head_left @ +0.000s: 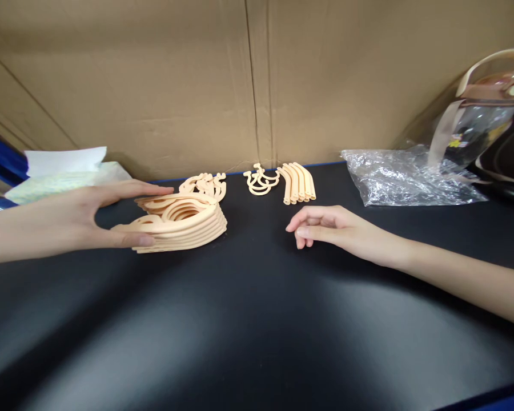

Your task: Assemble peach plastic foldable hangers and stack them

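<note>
On the black table (257, 319), at left, stacked frames (192, 228) lie between thumb and fingers of the left hand (81, 217); a closed grip cannot be confirmed. Right hand (342, 233): loosely curled, empty. Curved rods (300, 182) and hooks (260, 192) behind appear sorted, unjoined.

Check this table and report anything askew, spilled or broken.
I see nothing spilled or broken. Only the small hooked pieces by the cardboard wall look untidy: they overlap at differing angles, while the curved tubes beside them lie side by side in a row.
</note>
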A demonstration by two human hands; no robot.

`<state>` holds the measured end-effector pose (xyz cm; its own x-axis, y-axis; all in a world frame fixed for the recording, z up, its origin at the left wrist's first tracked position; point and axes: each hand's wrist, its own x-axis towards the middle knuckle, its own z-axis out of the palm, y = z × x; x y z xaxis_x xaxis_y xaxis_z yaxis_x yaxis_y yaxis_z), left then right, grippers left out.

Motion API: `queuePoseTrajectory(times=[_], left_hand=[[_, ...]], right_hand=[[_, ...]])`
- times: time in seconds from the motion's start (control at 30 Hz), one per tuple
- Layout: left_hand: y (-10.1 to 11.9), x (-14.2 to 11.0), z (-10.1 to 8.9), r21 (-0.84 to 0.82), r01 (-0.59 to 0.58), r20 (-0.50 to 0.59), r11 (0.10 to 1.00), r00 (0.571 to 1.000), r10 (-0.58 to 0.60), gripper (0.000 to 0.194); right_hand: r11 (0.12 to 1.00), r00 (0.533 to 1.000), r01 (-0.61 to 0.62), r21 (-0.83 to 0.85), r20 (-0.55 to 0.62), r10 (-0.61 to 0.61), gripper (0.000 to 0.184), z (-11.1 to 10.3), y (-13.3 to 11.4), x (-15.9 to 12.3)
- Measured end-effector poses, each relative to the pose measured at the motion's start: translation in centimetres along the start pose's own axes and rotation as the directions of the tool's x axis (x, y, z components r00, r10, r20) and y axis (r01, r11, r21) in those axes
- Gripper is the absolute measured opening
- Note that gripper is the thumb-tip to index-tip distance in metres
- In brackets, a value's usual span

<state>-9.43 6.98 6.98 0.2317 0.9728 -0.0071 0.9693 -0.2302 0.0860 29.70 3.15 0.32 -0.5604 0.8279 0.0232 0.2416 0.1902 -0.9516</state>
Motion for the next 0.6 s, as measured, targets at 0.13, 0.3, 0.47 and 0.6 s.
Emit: queuePoseTrajectory(times=[0.13, 0.3, 0.47, 0.6], left_hand=[[0.17, 0.29, -0.29, 0.004, 0.037, 0.045, 0.999, 0.998, -0.037, 0.095], [0.46, 0.12, -0.47, -0.004, 0.069, 0.045, 0.998, 0.997, -0.068, 0.095], [0.38, 0.17, -0.27, 0.000, 0.065, 0.041, 0.998, 0.997, -0.065, 0.092], [0.10, 0.28, -0.07, 0.003, 0.067, 0.029, 0.998, 0.997, -0.067, 0.093]], right_hand=[[1.000, 1.000, 0.000, -0.006, -0.002, 0.000, 0.016, -0.03, 0.09, -0.01], [1.000, 1.000, 0.011, -0.002, 0.001, -0.011, 0.015, 0.00, 0.18, 0.01], [1.000, 1.000, 0.013, 0.000, 0.003, -0.013, 0.015, -0.01, 0.17, 0.02], [1.000, 1.000, 0.017, 0.003, 0.009, -0.017, 0.015, -0.04, 0.19, 0.03]])
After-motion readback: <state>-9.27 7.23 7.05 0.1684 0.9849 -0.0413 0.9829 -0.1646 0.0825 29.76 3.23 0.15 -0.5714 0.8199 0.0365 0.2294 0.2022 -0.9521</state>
